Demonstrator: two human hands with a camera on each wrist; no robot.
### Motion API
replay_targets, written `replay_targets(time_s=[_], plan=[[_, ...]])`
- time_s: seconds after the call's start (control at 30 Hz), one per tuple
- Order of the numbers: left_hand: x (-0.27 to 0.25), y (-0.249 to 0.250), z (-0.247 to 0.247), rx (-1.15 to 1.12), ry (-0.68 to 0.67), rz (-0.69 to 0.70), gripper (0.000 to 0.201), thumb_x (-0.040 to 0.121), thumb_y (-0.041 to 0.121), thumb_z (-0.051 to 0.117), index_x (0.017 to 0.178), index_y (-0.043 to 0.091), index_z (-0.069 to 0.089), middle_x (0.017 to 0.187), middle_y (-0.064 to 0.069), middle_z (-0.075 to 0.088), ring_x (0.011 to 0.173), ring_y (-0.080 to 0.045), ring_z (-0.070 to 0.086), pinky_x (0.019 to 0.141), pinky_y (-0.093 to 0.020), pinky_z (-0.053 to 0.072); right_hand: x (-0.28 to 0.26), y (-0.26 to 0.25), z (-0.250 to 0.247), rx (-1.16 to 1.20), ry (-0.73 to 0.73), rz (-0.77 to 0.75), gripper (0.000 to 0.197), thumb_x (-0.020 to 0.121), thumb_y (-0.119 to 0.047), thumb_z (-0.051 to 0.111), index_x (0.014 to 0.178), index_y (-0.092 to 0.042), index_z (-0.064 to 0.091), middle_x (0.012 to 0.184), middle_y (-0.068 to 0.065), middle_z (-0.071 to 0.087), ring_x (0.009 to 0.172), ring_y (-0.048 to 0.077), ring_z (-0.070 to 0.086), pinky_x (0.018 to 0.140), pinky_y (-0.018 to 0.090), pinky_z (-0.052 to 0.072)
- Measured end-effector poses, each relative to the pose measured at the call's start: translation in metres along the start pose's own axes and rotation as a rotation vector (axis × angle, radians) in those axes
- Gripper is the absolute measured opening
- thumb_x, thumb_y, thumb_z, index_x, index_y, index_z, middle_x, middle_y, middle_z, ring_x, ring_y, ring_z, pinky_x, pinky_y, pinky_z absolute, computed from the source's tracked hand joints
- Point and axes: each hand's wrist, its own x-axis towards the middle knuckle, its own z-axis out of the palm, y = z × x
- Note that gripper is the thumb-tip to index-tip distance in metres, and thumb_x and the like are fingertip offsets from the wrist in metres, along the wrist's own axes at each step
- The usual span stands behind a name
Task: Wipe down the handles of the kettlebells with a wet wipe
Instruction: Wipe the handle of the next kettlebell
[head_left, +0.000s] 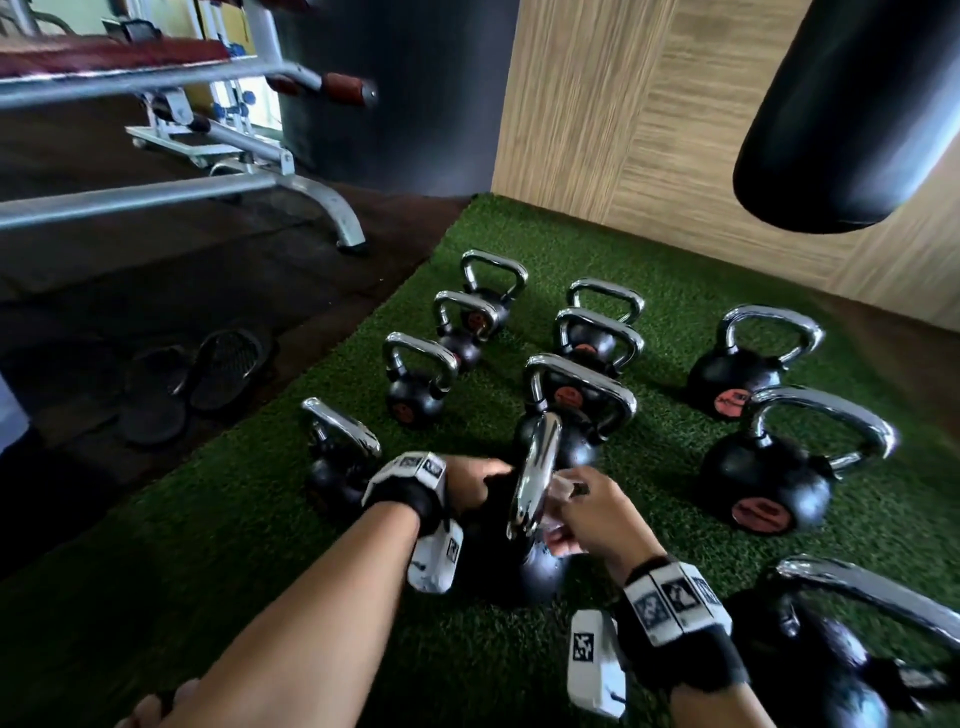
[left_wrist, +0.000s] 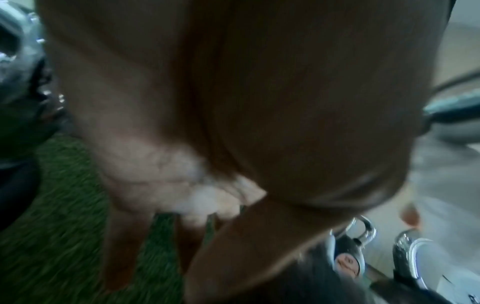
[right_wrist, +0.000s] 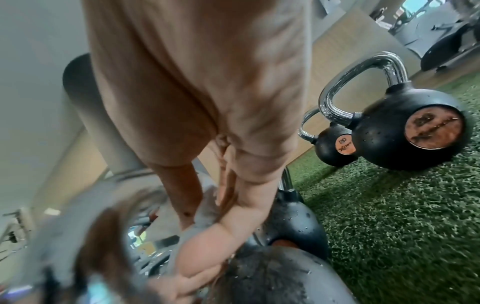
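Note:
On green turf stands a black kettlebell (head_left: 519, 566) with a chrome handle (head_left: 535, 478), edge-on to me at the centre of the head view. My right hand (head_left: 587, 509) pinches a white wet wipe (head_left: 563, 488) against the right side of that handle. In the right wrist view the wipe (right_wrist: 205, 207) is bunched under the fingers (right_wrist: 215, 236), above the wet black body (right_wrist: 272, 277). My left hand (head_left: 478, 483) rests against the left side of the kettlebell. The left wrist view shows its fingers (left_wrist: 182, 205) fairly straight over the grass, blurred.
Several other chrome-handled kettlebells (head_left: 571, 395) stand in rows on the turf (head_left: 311, 571), two of them large at the right (right_wrist: 410, 131). A black punching bag (head_left: 841, 114) hangs upper right before a wooden wall (head_left: 623, 104). A bench frame (head_left: 156, 202) and weight plates (head_left: 208, 379) are to the left.

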Motion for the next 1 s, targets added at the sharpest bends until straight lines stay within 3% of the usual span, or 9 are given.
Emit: replay_targets(time_s=[0.07, 0.17, 0.23, 0.27, 0.3, 0.4, 0.5, 0.6, 1.0], plan=[[0.004, 0.016, -0.013, -0.009, 0.207, -0.008, 0.065, 0.094, 0.006, 0.053, 0.156, 0.015, 0.037, 0.151, -0.014, 0.052, 0.131, -0.030, 0.056, 0.107, -0.033, 0.046, -0.014, -0.001, 0.007, -0.054, -0.050, -0.041, 0.013, 0.077, -0.021, 0.055, 0.075, -0.016, 0.067, 0.065, 0.003, 0.066, 0.062, 0.023, 0.062, 0.067, 0.046, 0.051], [0.010, 0.039, -0.035, -0.046, 0.257, 0.123, 0.087, 0.086, -0.020, 0.045, 0.159, 0.024, 0.029, 0.147, -0.012, 0.051, 0.127, -0.028, 0.060, 0.093, -0.032, 0.052, -0.027, -0.014, 0.017, -0.083, -0.031, -0.025, 0.030, 0.077, -0.027, 0.044, 0.055, -0.013, 0.059, 0.060, 0.006, 0.058, 0.065, 0.027, 0.058, 0.068, 0.050, 0.049], [0.011, 0.051, -0.045, -0.036, 0.148, 0.255, 0.095, 0.079, -0.027, 0.040, 0.158, 0.025, 0.030, 0.122, 0.001, 0.052, 0.094, 0.005, 0.053, 0.071, -0.013, 0.052, -0.031, -0.021, 0.022, -0.077, 0.005, -0.018, 0.039, 0.078, -0.041, 0.045, 0.051, -0.016, 0.055, 0.062, 0.005, 0.060, 0.070, 0.027, 0.058, 0.069, 0.041, 0.047], [0.012, 0.056, -0.049, -0.015, 0.120, 0.309, 0.093, 0.078, -0.026, 0.039, 0.156, 0.024, 0.035, 0.117, 0.007, 0.049, 0.126, -0.010, 0.041, 0.069, -0.008, 0.050, -0.032, -0.023, 0.023, -0.086, 0.028, -0.025, 0.044, 0.079, -0.051, 0.050, 0.053, -0.017, 0.057, 0.061, 0.000, 0.062, 0.068, 0.025, 0.060, 0.068, 0.032, 0.046], [0.013, 0.060, -0.051, 0.011, 0.106, 0.341, 0.088, 0.080, -0.025, 0.040, 0.153, 0.023, 0.041, 0.121, 0.003, 0.055, 0.111, 0.000, 0.067, 0.077, -0.013, 0.053, -0.034, -0.025, 0.024, -0.124, 0.052, -0.051, 0.046, 0.078, -0.061, 0.057, 0.056, -0.020, 0.060, 0.057, -0.006, 0.062, 0.064, 0.018, 0.060, 0.061, 0.024, 0.046], [0.016, 0.066, -0.049, 0.086, 0.095, 0.423, 0.065, 0.082, -0.023, 0.042, 0.137, 0.008, 0.055, 0.136, -0.015, 0.058, 0.126, -0.031, 0.058, 0.110, -0.045, 0.045, -0.039, -0.031, 0.029, -0.338, 0.105, -0.161, 0.045, 0.062, -0.073, 0.074, 0.065, -0.030, 0.064, 0.061, -0.015, 0.063, 0.060, -0.006, 0.054, 0.049, 0.009, 0.031], [0.017, 0.063, -0.040, -0.027, 0.183, 0.417, 0.039, 0.086, -0.024, 0.049, 0.120, -0.007, 0.057, 0.101, -0.006, 0.059, 0.092, -0.023, 0.054, 0.088, -0.032, 0.044, -0.040, -0.027, 0.031, -0.392, 0.172, -0.208, 0.042, 0.063, -0.065, 0.080, 0.071, -0.026, 0.066, 0.070, -0.011, 0.067, 0.067, 0.005, 0.060, 0.045, 0.009, 0.031], [0.017, 0.062, -0.028, -0.127, 0.248, 0.414, 0.028, 0.087, -0.008, 0.071, 0.110, 0.004, 0.058, 0.084, -0.008, 0.052, 0.075, -0.019, 0.047, 0.072, -0.026, 0.044, -0.042, -0.018, 0.032, -0.291, 0.196, -0.246, 0.035, 0.063, -0.056, 0.083, 0.067, -0.027, 0.065, 0.065, -0.013, 0.066, 0.062, -0.005, 0.058, 0.049, 0.005, 0.039], [-0.037, 0.038, -0.023, 0.075, 0.524, 0.109, 0.032, 0.093, 0.018, 0.064, 0.119, 0.034, 0.055, 0.103, -0.004, 0.073, 0.089, -0.026, 0.071, 0.083, -0.043, 0.056, -0.041, 0.001, -0.014, -0.440, 0.233, -0.300, 0.028, 0.059, -0.041, 0.088, 0.067, -0.022, 0.069, 0.058, -0.010, 0.064, 0.057, -0.003, 0.056, 0.052, 0.013, 0.040]])
